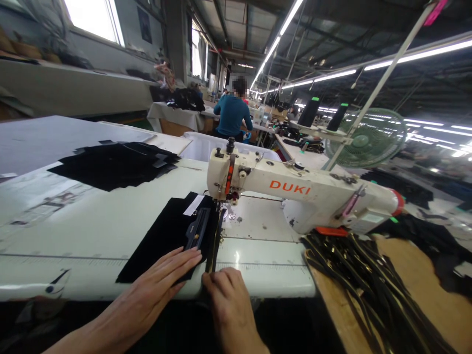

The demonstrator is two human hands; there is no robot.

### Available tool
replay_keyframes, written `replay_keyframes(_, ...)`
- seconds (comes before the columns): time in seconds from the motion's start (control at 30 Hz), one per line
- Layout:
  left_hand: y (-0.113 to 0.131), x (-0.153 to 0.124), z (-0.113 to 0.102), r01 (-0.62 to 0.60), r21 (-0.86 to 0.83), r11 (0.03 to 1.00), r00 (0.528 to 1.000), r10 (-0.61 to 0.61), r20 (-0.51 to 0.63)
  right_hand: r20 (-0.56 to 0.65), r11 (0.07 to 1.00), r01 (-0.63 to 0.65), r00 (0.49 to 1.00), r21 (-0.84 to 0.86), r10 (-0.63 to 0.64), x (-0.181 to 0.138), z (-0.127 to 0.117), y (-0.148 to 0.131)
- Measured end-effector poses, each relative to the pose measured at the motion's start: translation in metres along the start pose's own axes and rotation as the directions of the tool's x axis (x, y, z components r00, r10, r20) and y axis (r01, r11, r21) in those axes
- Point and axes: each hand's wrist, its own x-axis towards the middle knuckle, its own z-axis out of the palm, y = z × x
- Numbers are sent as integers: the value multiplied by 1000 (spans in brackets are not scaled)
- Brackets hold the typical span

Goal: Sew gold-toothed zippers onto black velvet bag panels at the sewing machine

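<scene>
My left hand (165,278) lies flat with fingers stretched out on a black fabric piece (162,238) on the sewing table. My right hand (224,295) is curled, pinching the near end of a dark zipper strip (216,241) that runs along the fabric's right edge up to the needle. A white DUKI sewing machine (295,194) stands just beyond, its head over the far end of the zipper. A small white label (193,205) lies on the fabric near the needle.
A stack of black fabric pieces (118,162) lies at the back left of the white table (73,231). A heap of dark zippers (368,280) rests on a wooden board at right. A green fan (370,140) and a seated person in a teal top (232,115) are behind.
</scene>
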Motion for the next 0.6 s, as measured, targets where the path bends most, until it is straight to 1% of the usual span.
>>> replay_keyframes(0.07,0,1,-2,-48,32,998,999,48,3,-28,994,-48,998,101,51,1,-16,13)
replay_keyframes(0.1,0,1,-3,-68,46,997,998,68,8,-56,985,-100,993,141,108,2,-24,19)
replay_keyframes(0.13,0,2,-3,-82,59,995,997,80,23,-65,979,-131,988,157,142,3,-30,22)
replay_keyframes(0.17,0,2,-1,-91,71,993,995,89,38,-68,980,-132,987,149,143,3,-32,23)
replay_keyframes(0.2,0,1,1,-96,79,992,994,92,51,-57,989,-91,994,118,98,3,-30,21)
replay_keyframes(0.23,0,1,4,-98,84,992,994,93,63,-33,996,-22,999,83,24,1,-25,17)
replay_keyframes(0.27,0,0,7,-103,86,991,993,97,70,-29,999,21,999,50,-20,-1,-18,11)
replay_keyframes(0.33,1,-1,13,-123,88,989,991,118,64,-37,1000,9,999,16,-8,-6,-3,-1)
replay_keyframes(0.4,3,-2,16,-150,95,984,987,145,63,-69,999,-39,997,11,39,-11,7,-7)
replay_keyframes(0.6,12,-1,15,-120,127,985,991,110,82,-104,999,-43,993,32,46,-17,6,-5)
